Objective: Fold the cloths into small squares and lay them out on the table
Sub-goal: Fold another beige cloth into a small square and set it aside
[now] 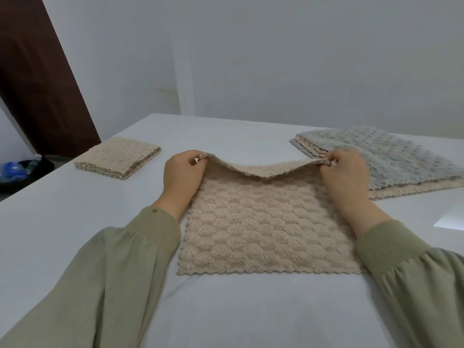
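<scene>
My left hand (182,177) pinched the far left corner of the beige cloth (261,234), thumb and curled fingers closed on the fabric. My right hand (344,172) pinched the far right corner the same way. Both corners were raised off the counter (75,222), and the far edge sagged in a shallow dip between the two hands. The rest of the cloth lay flat between my forearms and ran back toward me, its near edge straight across from left to right.

The cloth looked roughly square, so I could not tell a long axis; its sides lay square to the counter's near edge. It was plush and nubby, with rows of rounded, scale-like puffs and a scalloped hem.

To the far left, well apart from my left hand, a folded cloth (118,156) of the same beige sat as a small thick square, turned at a slight angle. Just beyond my right hand lay a flat stack of cloths (391,159), a grey fleecy one on top and beige edges showing beneath. The counter was smooth and white. My sleeves (130,259) were olive green with ribbed cuffs.
</scene>
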### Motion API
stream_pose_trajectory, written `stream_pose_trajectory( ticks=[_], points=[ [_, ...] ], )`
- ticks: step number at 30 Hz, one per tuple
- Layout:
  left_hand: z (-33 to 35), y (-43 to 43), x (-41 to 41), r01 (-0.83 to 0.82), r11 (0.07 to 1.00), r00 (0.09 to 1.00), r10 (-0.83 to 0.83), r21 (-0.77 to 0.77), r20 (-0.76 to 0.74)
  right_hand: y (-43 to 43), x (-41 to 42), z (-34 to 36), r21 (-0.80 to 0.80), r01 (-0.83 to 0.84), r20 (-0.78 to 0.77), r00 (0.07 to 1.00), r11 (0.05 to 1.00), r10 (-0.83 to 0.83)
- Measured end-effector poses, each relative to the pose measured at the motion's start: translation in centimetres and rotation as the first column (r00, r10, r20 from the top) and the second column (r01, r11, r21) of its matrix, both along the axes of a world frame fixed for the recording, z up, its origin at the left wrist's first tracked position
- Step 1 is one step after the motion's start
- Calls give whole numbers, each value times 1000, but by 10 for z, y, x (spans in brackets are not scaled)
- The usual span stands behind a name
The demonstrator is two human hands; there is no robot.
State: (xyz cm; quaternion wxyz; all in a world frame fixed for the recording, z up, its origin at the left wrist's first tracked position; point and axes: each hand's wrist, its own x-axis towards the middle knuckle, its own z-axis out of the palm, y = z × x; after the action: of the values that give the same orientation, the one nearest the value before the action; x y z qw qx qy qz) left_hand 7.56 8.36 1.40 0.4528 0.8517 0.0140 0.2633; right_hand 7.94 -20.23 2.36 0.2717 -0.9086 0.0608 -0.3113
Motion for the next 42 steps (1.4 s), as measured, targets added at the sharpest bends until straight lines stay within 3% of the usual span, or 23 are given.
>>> stream_pose_trajectory(
  ticks=[2, 6, 11, 13, 16, 20, 25, 35, 42],
  points=[
    [4, -5, -11, 28, 992, 999, -31, -123, -26, 0, -8, 1, 7, -1, 19, 1000, 1000, 0],
    [8, -11, -33, 74, 926, 986, -123, -371, -112, -3, -30, -4, 178, -45, 62, 997, 983, 34],
    [14, -14, -66, 48, 767, 958, -216, -640, -188, -5, -63, 1, 309, -144, 48, 990, 940, 136],
    [16, -16, -78, 22, 773, 929, -251, -634, -272, -6, -79, 5, 254, -170, -21, 983, 952, 181],
    [14, -17, -87, 11, 839, 896, -250, -544, -367, -8, -100, 5, 13, -162, -191, 968, 987, 162],
    [10, -15, -82, -12, 852, 908, -210, -524, -362, -4, -103, 0, -135, -153, -242, 963, 979, 117],
    [5, -12, -66, 46, 878, 922, -221, -477, -318, 4, -74, -2, -213, -153, -277, 957, 965, 90],
    [3, -8, -27, 38, 959, 950, -122, -281, -288, 20, -27, -2, -111, -114, -242, 967, 987, 85],
    [4, -7, -21, 57, 939, 948, -158, -340, -275, 14, -27, -11, -20, -250, -362, 904, 968, 227]
  ],
)
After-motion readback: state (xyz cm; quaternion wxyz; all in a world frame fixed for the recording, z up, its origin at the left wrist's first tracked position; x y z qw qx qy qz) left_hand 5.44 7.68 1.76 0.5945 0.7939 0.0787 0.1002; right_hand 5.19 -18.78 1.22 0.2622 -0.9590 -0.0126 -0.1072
